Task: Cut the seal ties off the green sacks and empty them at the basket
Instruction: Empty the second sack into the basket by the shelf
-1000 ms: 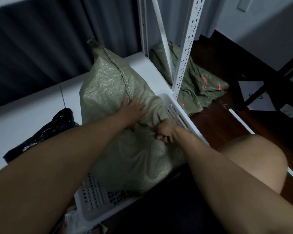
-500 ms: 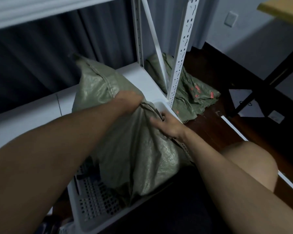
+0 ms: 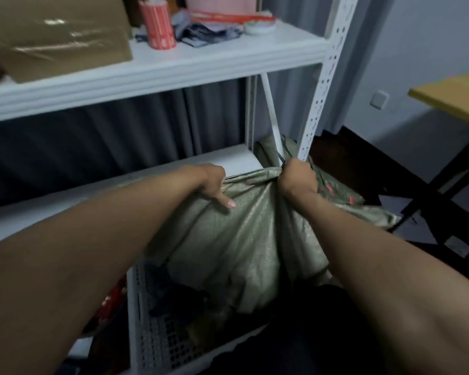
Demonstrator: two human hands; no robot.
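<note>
A green woven sack [image 3: 236, 239] hangs lifted over the white perforated basket [image 3: 157, 345], its lower end down inside it. My left hand [image 3: 214, 185] grips the sack's upper edge at the left, thumb pointing down over the cloth. My right hand [image 3: 298, 180] holds a bunched corner of the sack at the right, close to the rack post. Dark items [image 3: 179, 296] lie in the basket under the sack. The sack's mouth is hidden.
Another green sack [image 3: 336, 193] with red marks lies on the floor behind the white rack post [image 3: 322, 85]. The upper shelf [image 3: 152, 71] carries a cardboard box [image 3: 54, 36] and a red-striped roll [image 3: 157, 23]. At the right stands a yellow-topped table [image 3: 452, 96].
Both hands have raised the sack higher above the basket, now gripping its top edge. My head has tilted up, bringing the upper shelf into view.
</note>
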